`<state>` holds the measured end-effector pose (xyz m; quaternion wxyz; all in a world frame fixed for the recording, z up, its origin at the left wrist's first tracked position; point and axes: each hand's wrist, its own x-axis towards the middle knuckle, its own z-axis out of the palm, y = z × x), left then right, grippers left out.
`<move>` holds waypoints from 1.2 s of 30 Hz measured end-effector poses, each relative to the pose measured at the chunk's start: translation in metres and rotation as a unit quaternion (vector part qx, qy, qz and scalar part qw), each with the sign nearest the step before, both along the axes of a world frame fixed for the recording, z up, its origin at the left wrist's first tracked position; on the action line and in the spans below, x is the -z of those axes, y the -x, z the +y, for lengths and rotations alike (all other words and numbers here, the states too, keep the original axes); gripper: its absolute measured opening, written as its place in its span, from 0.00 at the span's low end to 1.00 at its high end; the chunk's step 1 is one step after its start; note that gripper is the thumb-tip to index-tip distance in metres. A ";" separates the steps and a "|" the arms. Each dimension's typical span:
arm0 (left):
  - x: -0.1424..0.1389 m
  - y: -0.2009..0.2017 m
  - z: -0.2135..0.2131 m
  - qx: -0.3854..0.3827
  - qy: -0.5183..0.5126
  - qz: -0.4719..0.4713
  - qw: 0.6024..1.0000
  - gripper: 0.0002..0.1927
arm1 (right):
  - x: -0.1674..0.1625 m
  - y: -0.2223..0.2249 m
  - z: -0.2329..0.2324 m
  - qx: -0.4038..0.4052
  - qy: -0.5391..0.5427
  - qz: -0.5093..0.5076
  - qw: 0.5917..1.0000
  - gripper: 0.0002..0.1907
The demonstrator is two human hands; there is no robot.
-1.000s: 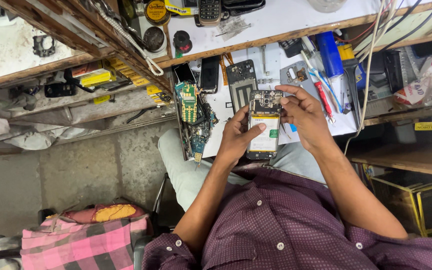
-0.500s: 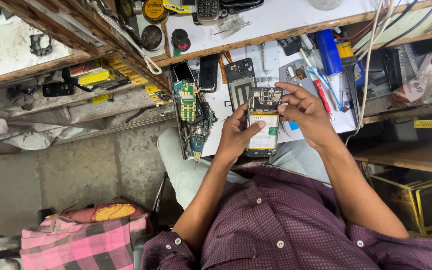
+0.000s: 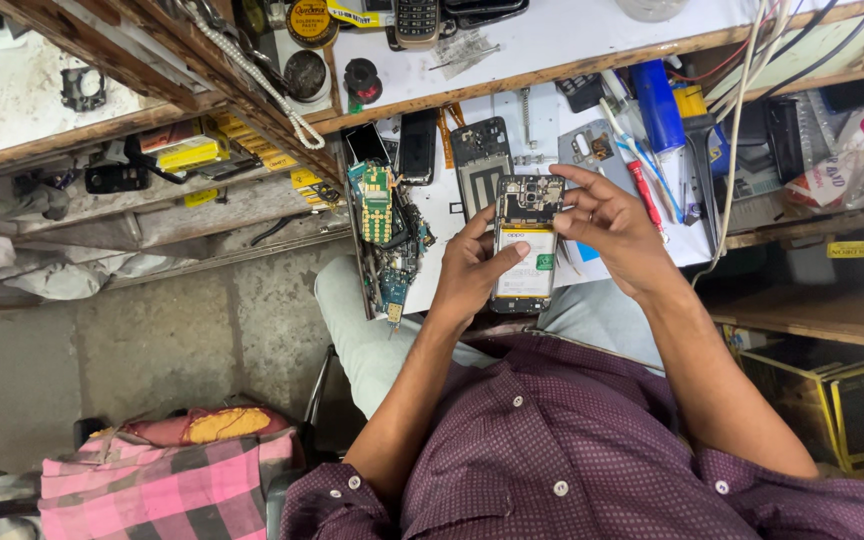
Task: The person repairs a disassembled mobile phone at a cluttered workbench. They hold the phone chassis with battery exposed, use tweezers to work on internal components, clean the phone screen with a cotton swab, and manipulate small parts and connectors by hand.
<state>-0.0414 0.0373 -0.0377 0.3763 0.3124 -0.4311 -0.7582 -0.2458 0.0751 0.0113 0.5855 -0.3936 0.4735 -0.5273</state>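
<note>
- The left hand (image 3: 467,275) cups the opened phone (image 3: 525,245) from its left edge, thumb laid across the white battery (image 3: 526,262); the right hand (image 3: 607,225) pinches the phone's top right corner, fingertips at the camera end.
- The phone hangs in the air between both hands, just this side of the table (image 3: 552,60), over the lap.
- Likely risk: a slip of either grip would drop it onto the knees or the concrete floor (image 3: 152,340), since nothing lies under it.
- Pressing hard on the battery could bend or dent it, I judge.
- Just left of the left hand lies a heap of green circuit boards (image 3: 382,225); a swing that way could snag them.
- Beyond the right hand sit a red screwdriver (image 3: 644,190) and hanging cables (image 3: 742,110); room there is tight.
- Open room is only toward the body.
</note>
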 end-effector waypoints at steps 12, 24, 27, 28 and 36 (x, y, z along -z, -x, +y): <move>-0.001 0.000 0.003 -0.017 0.055 -0.022 0.998 0.31 | -0.005 -0.013 0.003 0.024 0.023 0.078 0.996 0.33; 0.005 0.000 0.006 0.010 0.060 -0.021 0.998 0.31 | 0.005 -0.008 -0.014 0.045 0.044 0.077 0.995 0.16; 0.007 0.001 0.007 0.012 0.057 -0.027 0.998 0.32 | 0.006 -0.010 -0.021 0.043 0.028 0.096 0.994 0.13; 0.008 0.000 0.007 0.011 0.061 -0.026 0.998 0.32 | 0.007 -0.011 -0.021 0.044 0.035 0.098 0.994 0.12; 0.018 -0.004 0.012 0.016 0.060 -0.046 0.997 0.23 | 0.014 -0.017 -0.022 0.059 0.028 0.082 0.994 0.09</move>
